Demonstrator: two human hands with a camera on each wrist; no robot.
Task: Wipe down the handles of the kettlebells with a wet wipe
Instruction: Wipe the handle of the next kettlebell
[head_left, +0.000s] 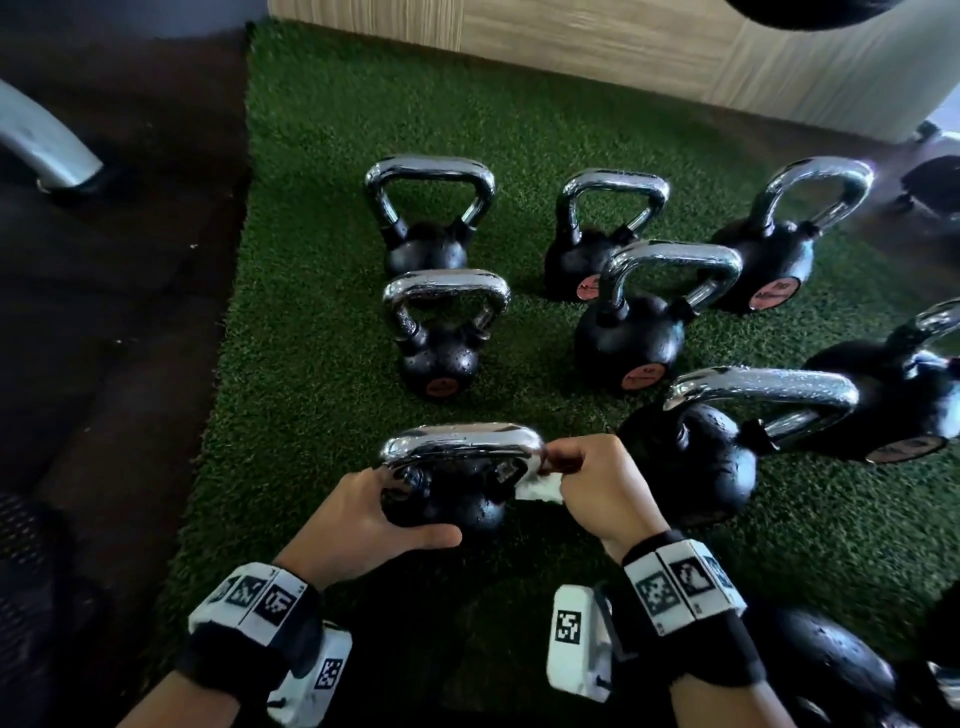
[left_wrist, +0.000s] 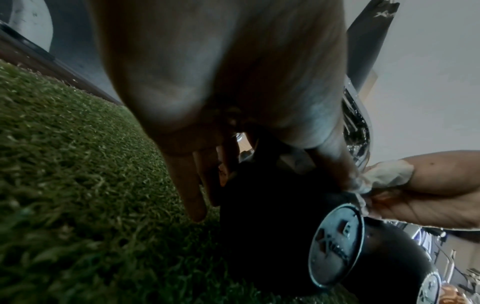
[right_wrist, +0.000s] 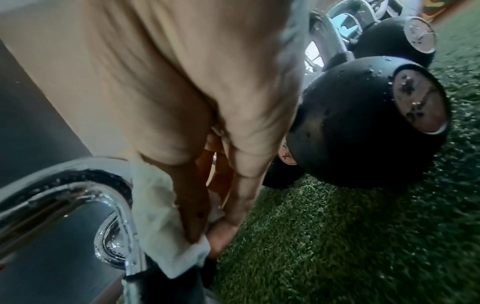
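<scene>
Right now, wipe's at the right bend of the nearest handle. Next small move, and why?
Probably slide the wet wipe left along the top bar of the handle: the right hand pinches it at the right bend, the left hand steadies the kettlebell, and droplets still bead the bar.

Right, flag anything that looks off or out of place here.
Water droplets bead on the chrome handles and black bodies, such as the middle kettlebell. Nothing is tipped or visibly damaged. The right hand presses the wet wipe to the nearest kettlebell, steadied by the left hand.
</scene>
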